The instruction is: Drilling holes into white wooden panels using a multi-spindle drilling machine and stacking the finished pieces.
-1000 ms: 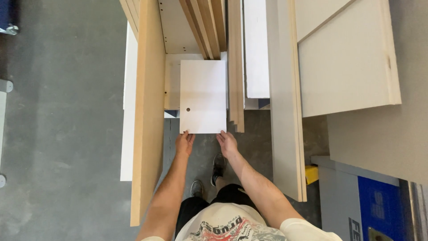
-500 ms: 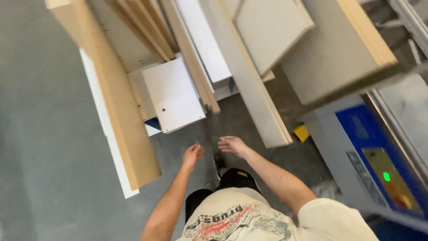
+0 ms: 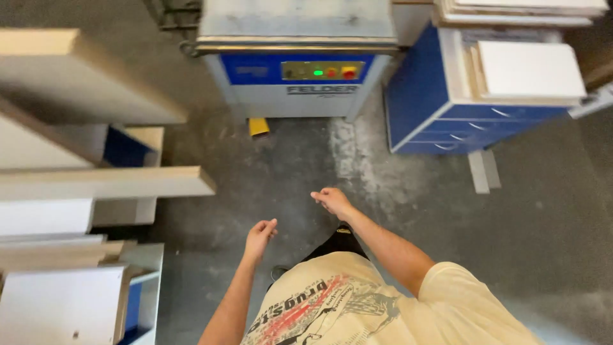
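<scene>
Looking straight down from head height, the view took in a person's cream printed T-shirt [image 3: 357, 306] at the bottom edge, with both bare forearms reaching forward over a grey concrete floor [image 3: 255, 172]. The left hand [image 3: 260, 235] hung nearest the body, empty, its fingers loosely curled inward and a little apart, touching nothing. The right hand [image 3: 333, 200] was held slightly further out, palm down, also empty, its fingers relaxed, close together and gently bent; both hands seemed simply carried in front of the body, as in walking, and not reaching for anything. Nearest the left hand, along the left edge, a rack of white and pale wood panels [image 3: 102, 182] stood on edge, their ends jutting toward the walkway, likely stored that way so single boards could be slid out. A dark shoe [image 3: 341, 231] showed just below the right wrist. A pale patch of dust [image 3: 357, 160] lay on the floor beyond the hands. Further ahead stood a blue and grey workshop machine [image 3: 294, 70] with a control strip showing a green light and a red button, and a small yellow object [image 3: 258, 126] at its foot. To its right, well apart from the hands, a blue drawer cabinet [image 3: 434, 108] carried a stack of white boards [image 3: 530, 70] laid flat on top.
</scene>
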